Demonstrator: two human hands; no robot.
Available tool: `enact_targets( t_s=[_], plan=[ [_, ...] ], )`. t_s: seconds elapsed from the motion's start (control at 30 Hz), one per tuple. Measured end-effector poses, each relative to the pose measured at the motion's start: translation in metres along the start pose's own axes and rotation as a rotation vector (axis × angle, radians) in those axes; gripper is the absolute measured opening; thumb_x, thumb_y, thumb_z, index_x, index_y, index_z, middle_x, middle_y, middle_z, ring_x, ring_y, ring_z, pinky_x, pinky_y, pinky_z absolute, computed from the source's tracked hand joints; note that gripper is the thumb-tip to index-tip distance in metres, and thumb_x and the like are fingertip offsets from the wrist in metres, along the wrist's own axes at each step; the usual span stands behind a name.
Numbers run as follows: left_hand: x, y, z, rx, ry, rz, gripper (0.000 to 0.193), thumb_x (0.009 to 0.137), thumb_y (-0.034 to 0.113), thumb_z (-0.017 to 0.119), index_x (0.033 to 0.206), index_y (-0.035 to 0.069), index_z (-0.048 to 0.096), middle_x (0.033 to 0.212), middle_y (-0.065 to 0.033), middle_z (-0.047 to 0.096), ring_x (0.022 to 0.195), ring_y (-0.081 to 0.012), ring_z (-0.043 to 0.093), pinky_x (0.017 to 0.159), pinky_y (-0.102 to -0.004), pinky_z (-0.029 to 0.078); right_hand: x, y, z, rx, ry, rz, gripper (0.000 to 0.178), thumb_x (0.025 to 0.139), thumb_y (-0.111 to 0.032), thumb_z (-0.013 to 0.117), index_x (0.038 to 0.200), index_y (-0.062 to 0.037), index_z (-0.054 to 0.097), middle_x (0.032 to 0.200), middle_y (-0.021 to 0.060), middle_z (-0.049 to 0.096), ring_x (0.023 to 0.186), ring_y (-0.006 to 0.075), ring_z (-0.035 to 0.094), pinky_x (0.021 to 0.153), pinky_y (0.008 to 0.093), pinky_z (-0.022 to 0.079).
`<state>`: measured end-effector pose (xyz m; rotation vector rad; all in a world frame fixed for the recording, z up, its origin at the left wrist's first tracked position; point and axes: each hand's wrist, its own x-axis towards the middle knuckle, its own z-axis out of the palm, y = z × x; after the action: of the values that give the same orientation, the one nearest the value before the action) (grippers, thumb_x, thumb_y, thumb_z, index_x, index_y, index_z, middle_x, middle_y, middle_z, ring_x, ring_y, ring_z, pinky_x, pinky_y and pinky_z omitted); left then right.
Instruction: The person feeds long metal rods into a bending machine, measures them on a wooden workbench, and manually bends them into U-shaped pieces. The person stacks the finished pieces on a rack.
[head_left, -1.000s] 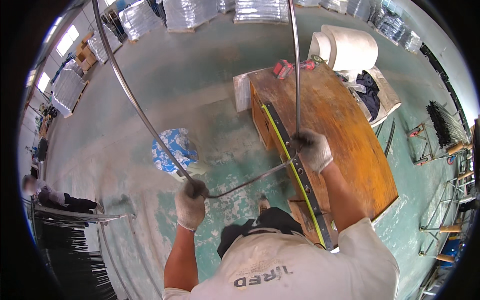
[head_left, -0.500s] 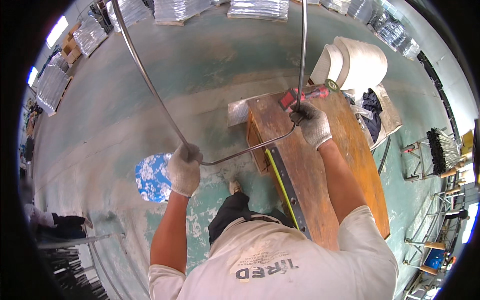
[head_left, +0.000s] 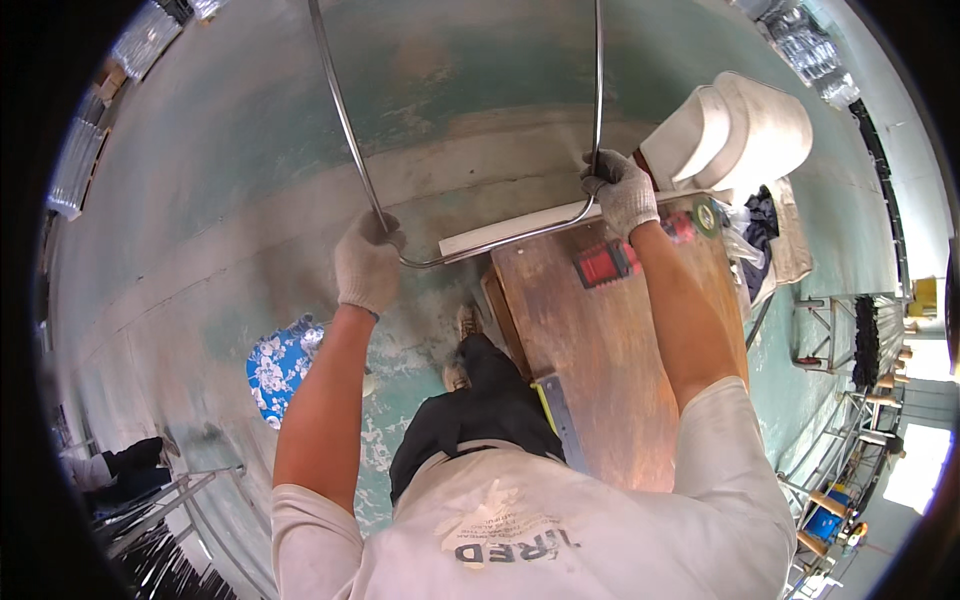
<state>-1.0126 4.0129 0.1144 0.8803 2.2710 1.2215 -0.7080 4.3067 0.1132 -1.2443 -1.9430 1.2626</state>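
A long shiny metal tube (head_left: 500,242), bent into a U, stretches ahead of me with its far ends out of view. My left hand (head_left: 368,262), in a pale knit work glove, is closed around it near the left bend. Around the right leg, just above the other bend, my right hand (head_left: 622,190) is closed in a matching glove. The cross bar lies nearest me, passing over the far edge of a worn wooden table (head_left: 620,370). On that table, near my right forearm, rests a red and black tool (head_left: 605,263), partly covered by the arm.
A green tape roll (head_left: 706,217) lies at the table's far right corner. Beyond it stand white curved panels (head_left: 735,130). A yellow-green edged bar (head_left: 560,420) lies along the table's left side. Blue floral fabric (head_left: 280,370) is left of my forearm. Metal racks (head_left: 840,470) stand right.
Both hands have carried the tube forward, away from my body, with the grips kept. I have stepped closer along the table, and the view has shifted.
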Motion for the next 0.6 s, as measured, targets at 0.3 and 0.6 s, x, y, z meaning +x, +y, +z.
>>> enact_targets(
  t_s=[0.3, 0.6],
  plan=[
    [0.094, -0.055, 0.086, -0.022, -0.114, -0.253, 0.02, 0.096, 0.006, 0.081, 0.115, 0.0, 0.079, 0.101, -0.0118, 0.083, 0.09, -0.0203, 0.074, 0.084, -0.0373, 0.058, 0.121, 0.122, 0.022, -0.248, -0.139, 0.038, 0.036, 0.095, -0.021, 0.084, 0.128, -0.0063, 0.082, 0.11, 0.0171, 0.086, 0.103, 0.0288, 0.084, 0.095, 0.0391, 0.064],
    [0.092, -0.1, 0.136, -0.066, -0.116, -0.424, 0.02, 0.098, 0.01, 0.083, 0.117, 0.003, 0.082, 0.097, -0.0084, 0.082, 0.084, -0.0174, 0.074, 0.077, -0.0362, 0.058, 0.128, 0.157, 0.034, -0.335, -0.189, 0.09, 0.031, 0.097, -0.008, 0.084, 0.127, 0.0, 0.081, 0.101, 0.0091, 0.085, 0.086, 0.0166, 0.08, 0.081, 0.033, 0.066]
  ],
)
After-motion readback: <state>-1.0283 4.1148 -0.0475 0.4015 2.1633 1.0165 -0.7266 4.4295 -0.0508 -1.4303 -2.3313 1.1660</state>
